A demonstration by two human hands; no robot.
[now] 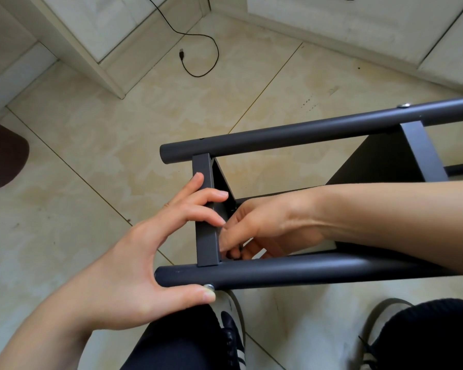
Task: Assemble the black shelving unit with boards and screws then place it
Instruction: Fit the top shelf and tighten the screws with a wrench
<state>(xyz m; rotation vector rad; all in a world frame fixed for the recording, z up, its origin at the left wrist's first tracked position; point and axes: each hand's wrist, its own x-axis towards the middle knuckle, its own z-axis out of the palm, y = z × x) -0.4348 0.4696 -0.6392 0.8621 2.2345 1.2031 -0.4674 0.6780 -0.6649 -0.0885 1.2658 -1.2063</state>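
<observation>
The black shelving unit lies on its side in front of me, its near tube (292, 271) and far tube (305, 134) joined by a flat crossbar (206, 236). A dark board (380, 161) sits inside the frame at the right. My left hand (150, 252) grips the near tube's end: fingers rest over the crossbar and the thumb presses beside a silver screw head (209, 286) on the tube's underside. My right hand (265, 225) reaches inside the frame, its fingertips pinched at the inner corner behind the crossbar; what they hold is hidden.
Another silver screw (404, 105) sits on the far tube. A black USB cable (198, 49) trails across the tiled floor near white cabinet bases. A dark brown rounded object (3, 156) lies at the left. My legs and shoes (233, 332) are under the frame.
</observation>
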